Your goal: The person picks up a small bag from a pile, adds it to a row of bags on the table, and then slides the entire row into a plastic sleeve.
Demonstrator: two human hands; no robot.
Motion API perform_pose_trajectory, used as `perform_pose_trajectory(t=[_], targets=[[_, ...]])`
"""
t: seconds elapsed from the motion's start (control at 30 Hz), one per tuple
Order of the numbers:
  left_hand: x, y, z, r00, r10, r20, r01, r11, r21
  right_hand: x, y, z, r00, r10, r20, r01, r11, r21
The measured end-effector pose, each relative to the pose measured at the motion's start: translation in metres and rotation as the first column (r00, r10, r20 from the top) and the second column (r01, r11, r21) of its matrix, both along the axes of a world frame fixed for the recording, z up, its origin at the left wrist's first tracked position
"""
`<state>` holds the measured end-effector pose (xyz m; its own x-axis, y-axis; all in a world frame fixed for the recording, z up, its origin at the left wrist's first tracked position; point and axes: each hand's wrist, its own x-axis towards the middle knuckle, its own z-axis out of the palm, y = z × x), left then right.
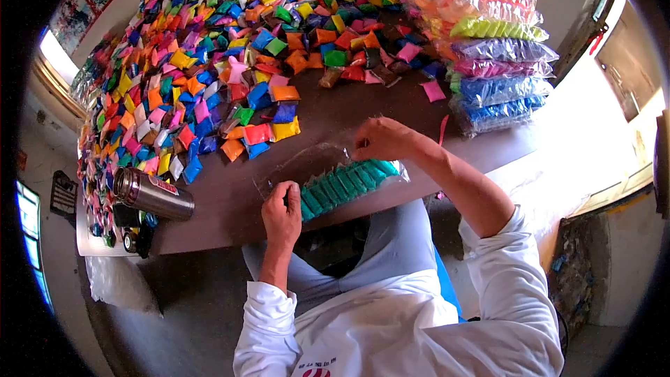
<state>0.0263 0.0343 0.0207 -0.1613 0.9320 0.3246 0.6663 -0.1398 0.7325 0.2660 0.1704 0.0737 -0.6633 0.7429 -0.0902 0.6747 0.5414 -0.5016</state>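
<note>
1. The long clear plastic film bag (307, 157) lies at the near edge of the matte brown table (230, 202), between both hands. A sharp tug could drag it off onto the lap.
2. The left hand (280, 213) pinches the bag's near-left end with its fingers curled tight. The right hand (380, 139) grips the far-right film with its fingers closed. The thin, slippery film could slip free or tear.
3. The soft teal pillow-shaped packets (349, 181) are rowed inside and could slump out of line.
4. The heap of glossy multicoloured packets (209, 63) lies far left, well apart.

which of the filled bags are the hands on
The bag of teal packets at the near edge of the table, held between the left hand and right hand. The other filled bags lie stacked at the far right, untouched.
</note>
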Motion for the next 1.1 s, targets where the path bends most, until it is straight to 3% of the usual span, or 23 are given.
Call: perform_pose_trajectory(t=[0.07, 0.13, 0.17, 0.23, 0.27, 0.33, 0.37, 0.43, 0.57, 0.63, 0.73, 0.97, 1.03, 1.1], targets=[[0.0, 0.0, 0.0, 1.0, 0.003, -0.008, -0.003, 1.0, 0.015, 0.0, -0.001, -0.011, 1.0, 0.017, -0.007, -0.017, 1.0, 0.018], [0.0, 0.0, 0.0, 1.0, -0.009, 0.0, 0.009, 1.0, 0.003, -0.002, -0.006, -0.013, 0.977, -0.083, 0.196, 0.051, 0.986, 0.159], [0.0, 0.001, -0.001, 1.0, -0.009, 0.001, 0.009, 1.0, 0.006, 0.0, -0.005, -0.011, 0.977, -0.083, 0.196, 0.051, 0.985, 0.163], [-0.001, 0.0, -0.004, 1.0, -0.008, 0.013, 0.008, 1.0, 0.018, 0.007, -0.002, -0.004, 0.997, 0.078, 0.022, -0.077, 0.997, -0.024], [-0.001, -0.001, -0.004, 1.0, -0.004, 0.014, 0.004, 1.0, 0.014, 0.01, -0.002, -0.002, 0.996, 0.082, 0.023, -0.081, 0.996, -0.028], [0.0, -0.002, -0.002, 1.0, -0.006, 0.013, 0.006, 1.0, 0.022, 0.015, -0.011, 0.017, 0.995, 0.102, 0.022, -0.095, 0.972, -0.213], [0.001, -0.002, -0.002, 1.0, -0.005, 0.012, 0.005, 1.0, 0.021, 0.018, -0.011, 0.009, 0.994, 0.103, 0.021, -0.096, 0.972, -0.213], [0.0, -0.001, -0.001, 1.0, -0.002, -0.01, 0.002, 0.999, 0.033, 0.024, -0.017, -0.011, 0.972, 0.222, -0.076, -0.217, 0.974, 0.07], [-0.001, -0.002, -0.005, 1.0, -0.002, 0.031, 0.001, 1.0, 0.019, 0.024, -0.033, -0.012, 0.985, 0.145, -0.091, -0.147, 0.989, -0.017], [0.0, -0.001, -0.003, 1.0, -0.006, 0.006, 0.006, 1.0, 0.014, 0.023, -0.037, -0.001, 0.995, 0.102, 0.003, -0.101, 0.993, -0.068], [0.0, -0.001, -0.004, 1.0, -0.009, 0.019, 0.008, 1.0, 0.025, 0.022, -0.031, -0.002, 0.995, 0.091, -0.041, -0.094, 0.992, -0.088], [-0.001, 0.0, -0.007, 1.0, 0.0, 0.006, 0.0, 1.0, 0.018, -0.014, -0.033, -0.014, 0.947, 0.194, -0.255, -0.185, 0.981, 0.062], [-0.002, -0.001, -0.008, 1.0, -0.001, 0.004, 0.001, 0.999, 0.049, -0.022, -0.028, -0.017, 0.946, 0.303, -0.111, -0.304, 0.953, 0.011], [-0.002, -0.002, -0.008, 1.0, -0.004, 0.011, 0.003, 0.999, 0.05, -0.025, -0.028, -0.009, 0.959, 0.276, -0.058, -0.279, 0.959, -0.049]])
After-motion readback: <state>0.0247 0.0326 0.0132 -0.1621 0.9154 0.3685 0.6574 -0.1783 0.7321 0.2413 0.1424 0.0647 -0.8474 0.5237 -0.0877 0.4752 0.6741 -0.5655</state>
